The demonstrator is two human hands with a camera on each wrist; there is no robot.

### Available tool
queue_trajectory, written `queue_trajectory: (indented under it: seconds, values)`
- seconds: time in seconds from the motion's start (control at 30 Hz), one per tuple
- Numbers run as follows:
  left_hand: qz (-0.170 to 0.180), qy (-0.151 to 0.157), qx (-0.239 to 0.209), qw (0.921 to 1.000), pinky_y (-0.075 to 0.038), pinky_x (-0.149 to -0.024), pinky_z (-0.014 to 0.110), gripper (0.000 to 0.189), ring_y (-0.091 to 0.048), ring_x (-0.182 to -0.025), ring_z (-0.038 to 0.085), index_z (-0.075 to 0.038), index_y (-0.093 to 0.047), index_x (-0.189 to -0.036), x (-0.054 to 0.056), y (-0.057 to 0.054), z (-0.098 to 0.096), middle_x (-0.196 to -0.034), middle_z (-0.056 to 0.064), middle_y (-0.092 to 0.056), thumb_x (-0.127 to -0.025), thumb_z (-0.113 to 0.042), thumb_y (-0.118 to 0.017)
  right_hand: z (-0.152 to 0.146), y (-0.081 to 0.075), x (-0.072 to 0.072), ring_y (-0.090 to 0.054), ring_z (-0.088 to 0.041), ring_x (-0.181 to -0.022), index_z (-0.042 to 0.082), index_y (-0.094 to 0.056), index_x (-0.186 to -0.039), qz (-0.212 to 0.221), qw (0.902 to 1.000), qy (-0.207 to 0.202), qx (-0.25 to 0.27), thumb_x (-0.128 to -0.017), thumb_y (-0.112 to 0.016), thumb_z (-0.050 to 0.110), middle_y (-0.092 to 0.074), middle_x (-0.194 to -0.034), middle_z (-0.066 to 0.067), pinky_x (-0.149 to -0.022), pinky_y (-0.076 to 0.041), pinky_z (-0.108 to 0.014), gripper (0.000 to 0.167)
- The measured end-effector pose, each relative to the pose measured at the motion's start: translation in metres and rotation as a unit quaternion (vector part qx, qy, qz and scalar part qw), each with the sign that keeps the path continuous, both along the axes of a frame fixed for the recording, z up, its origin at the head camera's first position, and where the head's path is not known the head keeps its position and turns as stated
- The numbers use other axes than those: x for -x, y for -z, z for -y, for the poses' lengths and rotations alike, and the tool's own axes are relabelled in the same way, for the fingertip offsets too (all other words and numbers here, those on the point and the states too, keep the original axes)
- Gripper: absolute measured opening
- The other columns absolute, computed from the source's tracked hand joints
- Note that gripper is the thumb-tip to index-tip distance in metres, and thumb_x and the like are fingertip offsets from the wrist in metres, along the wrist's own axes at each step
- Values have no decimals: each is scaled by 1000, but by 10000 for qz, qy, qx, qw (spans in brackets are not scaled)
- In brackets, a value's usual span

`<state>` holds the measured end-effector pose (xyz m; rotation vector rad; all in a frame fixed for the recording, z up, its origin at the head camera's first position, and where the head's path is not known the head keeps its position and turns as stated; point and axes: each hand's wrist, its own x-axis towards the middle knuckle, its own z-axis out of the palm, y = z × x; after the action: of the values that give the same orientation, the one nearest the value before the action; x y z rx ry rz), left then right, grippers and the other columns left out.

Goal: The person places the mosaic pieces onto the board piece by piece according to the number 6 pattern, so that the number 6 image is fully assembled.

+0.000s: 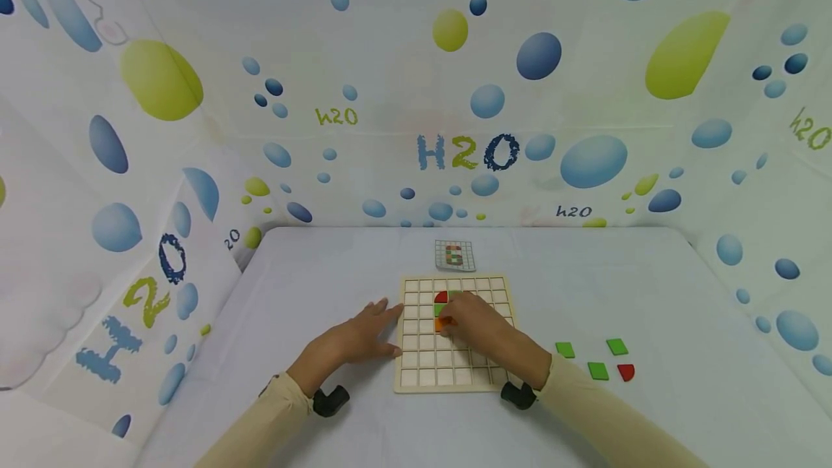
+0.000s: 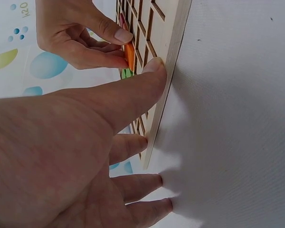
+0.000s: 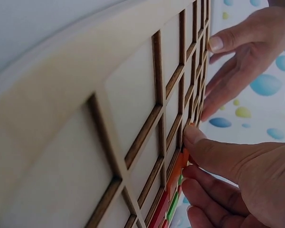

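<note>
A square wooden grid board [image 1: 418, 379] lies on the table. On it sit a red rounded tile [image 1: 441, 297], a green tile [image 1: 438, 309] and another green tile partly hidden by the right hand. My right hand [image 1: 477, 323] reaches over the middle of the board, its thumb and fingers pinching an orange tile [image 2: 129, 54] at a cell just below the green one. With fingers spread, my left hand [image 1: 364, 334] rests at the board's left side; in the left wrist view its thumb presses the wooden rim.
Right of the board lie loose tiles: three green ones, the nearest green tile [image 1: 598, 371] among them, and a red rounded tile [image 1: 626, 372]. Behind the board is a small printed card [image 1: 455, 256] with a coloured grid pattern. A patterned curtain [image 1: 390, 78] hangs behind the white table.
</note>
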<state>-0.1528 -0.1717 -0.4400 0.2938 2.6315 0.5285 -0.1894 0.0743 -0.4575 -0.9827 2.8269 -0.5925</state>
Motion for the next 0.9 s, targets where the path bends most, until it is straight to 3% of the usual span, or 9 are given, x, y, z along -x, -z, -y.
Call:
queue_trajectory:
  seconds: [0.9]
  values:
    - [51,-36,-81,9999,-30,-122,68,86,-20,-161,44,-18,-38,-165,-1,-3,1,-173,20,-25,-94,-37,-81,-3,0,0,-63,-16,-94,9,-83,-109,160,9997,-56,189,-86,-88,16,-73,-100,1,-90,-59,-34,25]
